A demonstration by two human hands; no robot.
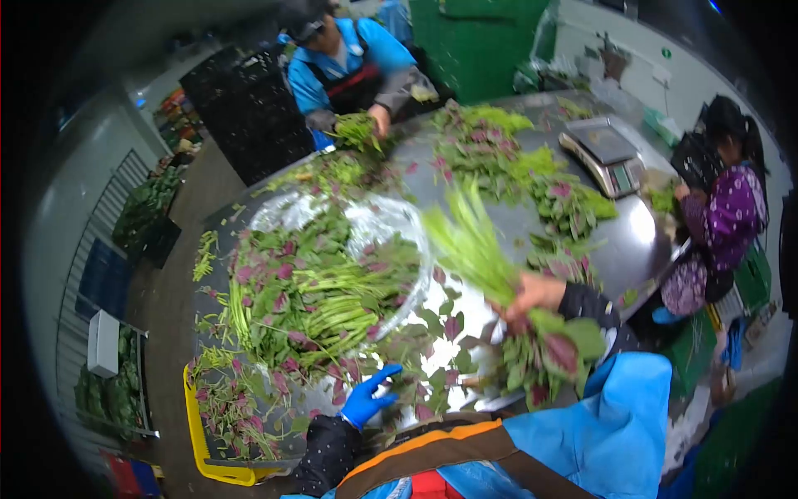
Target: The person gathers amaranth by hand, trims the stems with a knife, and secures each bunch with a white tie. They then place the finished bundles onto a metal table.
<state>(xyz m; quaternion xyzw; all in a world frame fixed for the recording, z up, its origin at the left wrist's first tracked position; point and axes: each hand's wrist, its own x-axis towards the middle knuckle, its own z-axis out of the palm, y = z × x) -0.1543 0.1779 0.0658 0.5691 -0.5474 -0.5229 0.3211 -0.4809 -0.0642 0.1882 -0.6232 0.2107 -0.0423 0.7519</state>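
Note:
My right hand [536, 297] is bare and closed round a bunch of amaranth [475, 241]. The pale green stems point up and away from me; the green and purple leaves hang below my fist. My left hand [366, 399], in a blue glove, is low over the near table edge with thumb and fingers apart, holding nothing. Loose amaranth leaves [440, 324] lie scattered between my hands. Ahead of the left hand, a large heap of amaranth [332, 308] rests on a clear plastic sheet [407, 220].
Several amaranth bunches [565, 204] line the metal table [640, 237] near a scale [611, 158]. Across the table, a co-worker [353, 62] holds greens; another person [727, 200] sits at right. A yellow basket [199, 453] with trimmings is at the near left corner.

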